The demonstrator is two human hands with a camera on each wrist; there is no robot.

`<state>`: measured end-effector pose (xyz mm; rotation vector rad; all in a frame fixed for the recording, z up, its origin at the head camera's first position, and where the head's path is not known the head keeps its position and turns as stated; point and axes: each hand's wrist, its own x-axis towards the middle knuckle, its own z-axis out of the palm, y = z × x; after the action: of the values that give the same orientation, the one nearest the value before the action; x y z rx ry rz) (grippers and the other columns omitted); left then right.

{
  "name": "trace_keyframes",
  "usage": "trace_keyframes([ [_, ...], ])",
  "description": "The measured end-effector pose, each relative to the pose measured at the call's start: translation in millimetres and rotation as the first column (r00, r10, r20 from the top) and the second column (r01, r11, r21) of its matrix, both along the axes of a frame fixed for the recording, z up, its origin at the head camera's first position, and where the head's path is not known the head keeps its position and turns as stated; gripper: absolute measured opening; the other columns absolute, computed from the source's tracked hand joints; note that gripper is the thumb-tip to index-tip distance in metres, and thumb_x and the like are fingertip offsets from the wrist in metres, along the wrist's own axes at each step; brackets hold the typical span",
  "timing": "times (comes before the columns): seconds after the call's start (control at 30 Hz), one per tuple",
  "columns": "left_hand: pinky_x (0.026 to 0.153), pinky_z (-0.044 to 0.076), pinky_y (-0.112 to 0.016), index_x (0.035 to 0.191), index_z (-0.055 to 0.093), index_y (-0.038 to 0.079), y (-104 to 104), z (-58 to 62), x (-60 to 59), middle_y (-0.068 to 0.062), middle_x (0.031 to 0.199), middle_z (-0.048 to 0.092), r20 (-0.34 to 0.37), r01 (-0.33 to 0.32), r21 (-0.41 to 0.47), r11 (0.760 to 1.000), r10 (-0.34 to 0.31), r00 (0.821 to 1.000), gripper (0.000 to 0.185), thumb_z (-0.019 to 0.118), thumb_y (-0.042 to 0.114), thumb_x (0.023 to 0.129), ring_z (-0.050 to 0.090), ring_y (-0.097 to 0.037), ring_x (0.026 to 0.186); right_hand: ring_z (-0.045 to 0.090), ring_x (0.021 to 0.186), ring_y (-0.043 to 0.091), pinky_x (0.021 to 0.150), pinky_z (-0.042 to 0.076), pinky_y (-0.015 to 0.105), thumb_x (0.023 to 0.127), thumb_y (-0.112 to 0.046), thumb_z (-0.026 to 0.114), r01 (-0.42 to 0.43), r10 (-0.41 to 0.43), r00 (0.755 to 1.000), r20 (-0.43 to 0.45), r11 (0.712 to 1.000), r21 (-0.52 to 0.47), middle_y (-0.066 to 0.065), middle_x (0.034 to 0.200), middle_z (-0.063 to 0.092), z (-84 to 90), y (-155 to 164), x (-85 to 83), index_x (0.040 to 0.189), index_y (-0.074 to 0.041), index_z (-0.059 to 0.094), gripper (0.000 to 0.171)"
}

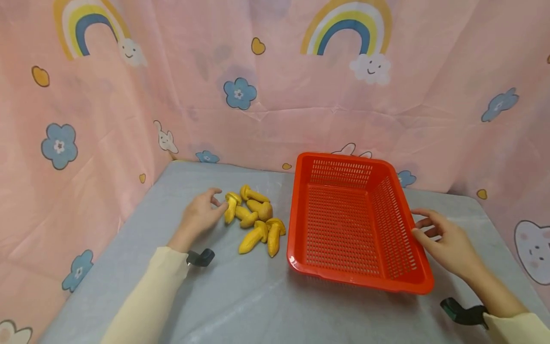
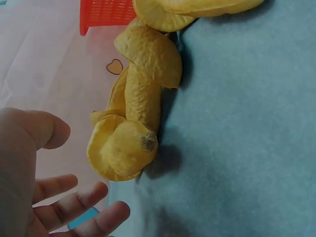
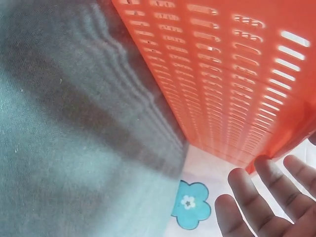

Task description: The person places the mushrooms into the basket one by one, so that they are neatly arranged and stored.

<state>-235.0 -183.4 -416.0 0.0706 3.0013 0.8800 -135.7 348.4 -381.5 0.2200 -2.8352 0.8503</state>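
Observation:
Several yellow toy mushrooms (image 1: 256, 220) lie in a pile on the grey table, left of an empty red plastic basket (image 1: 293, 224). My left hand (image 1: 219, 198) is at the pile's left end, fingers relaxed and spread, thumb right at the nearest mushroom (image 1: 231, 206). In the left wrist view that mushroom (image 2: 133, 133) lies just past my open left hand (image 2: 89, 168), with a small gap. My right hand (image 1: 416, 222) is at the basket's right rim with straight fingers and holds nothing. The right wrist view shows my fingers (image 3: 261, 197) beside the basket's slotted wall (image 3: 237, 74).
The grey table cover (image 1: 240, 296) stretches toward me in front of the mushrooms and basket. A pink curtain (image 1: 275, 110) with rainbows and flowers closes in the back and both sides. Black wrist mounts (image 1: 200, 258) sit on both forearms.

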Motion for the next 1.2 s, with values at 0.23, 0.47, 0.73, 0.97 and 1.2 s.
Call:
trace_keyframes([
  [0.23, 0.08, 0.048, -0.04, 0.139, 0.048, 0.019, 1, -6.5, -9.1, -0.006, 0.112, 0.066, 0.009, 0.014, 0.068, 0.998, -0.015, 1.0, 0.054, 0.055, 0.043, 0.091, 0.059, -0.025, 0.096, 0.048, 0.072, -0.018, 0.05, 0.049, 0.022, 0.093, -0.019, 0.062, 0.011, -0.011, 1.0, -0.006, 1.0, -0.009, 0.024, 0.103, 0.063, -4.0, -1, -1.6, 0.135, -0.001, 0.048, 0.048],
  [0.47, 0.083, 0.047, -0.042, 0.137, 0.051, 0.018, 1, -9.1, -20.2, -0.009, 0.116, 0.063, 0.012, 0.044, 0.147, 0.988, -0.046, 0.999, 0.051, 0.059, 0.039, 0.091, 0.059, -0.028, 0.1, 0.044, 0.072, -0.02, 0.05, 0.049, 0.02, 0.091, -0.018, 0.065, 0.048, -0.048, 0.999, -0.023, 0.999, 0.002, 0.022, 0.099, 0.065, -7.9, -2, -4.2, 0.132, -0.001, 0.052, 0.046],
  [0.73, 0.101, 0.041, -0.053, 0.131, 0.057, 0.016, 1, -11.7, -30.3, -0.013, 0.129, 0.056, 0.037, 0.05, 0.166, 0.985, -0.057, 0.998, 0.046, 0.063, 0.036, 0.089, 0.049, -0.034, 0.123, 0.045, 0.072, -0.019, 0.049, 0.048, 0.019, 0.09, -0.015, 0.065, 0.04, -0.04, 0.998, -0.05, 0.999, -0.009, 0.022, 0.098, 0.066, -10.3, -2, -6.3, 0.131, -0.001, 0.053, 0.044],
  [0.97, 0.103, 0.04, -0.052, 0.124, 0.06, 0.014, 2, -15.9, -34.4, -0.014, 0.127, 0.057, 0.047, 0.068, 0.191, 0.979, -0.078, 0.996, 0.039, 0.064, 0.031, 0.09, 0.049, -0.034, 0.124, 0.046, 0.072, -0.017, 0.05, 0.049, 0.02, 0.091, -0.016, 0.064, 0.045, -0.046, 0.998, -0.042, 0.999, -0.021, 0.022, 0.099, 0.065, -13.3, -4, -6.6, 0.133, -0.001, 0.051, 0.046],
  [1.2, 0.104, 0.041, -0.05, 0.123, 0.06, 0.012, 4, -19.8, -39.0, -0.012, 0.128, 0.059, 0.038, 0.076, 0.215, 0.974, -0.086, 0.996, 0.038, 0.066, 0.029, 0.09, 0.051, -0.032, 0.124, 0.05, 0.072, -0.013, 0.05, 0.049, 0.019, 0.092, -0.015, 0.06, 0.046, -0.046, 0.998, -0.031, 0.999, -0.022, 0.024, 0.102, 0.063, -12.7, -7, -9.6, 0.137, 0.002, 0.046, 0.05],
])
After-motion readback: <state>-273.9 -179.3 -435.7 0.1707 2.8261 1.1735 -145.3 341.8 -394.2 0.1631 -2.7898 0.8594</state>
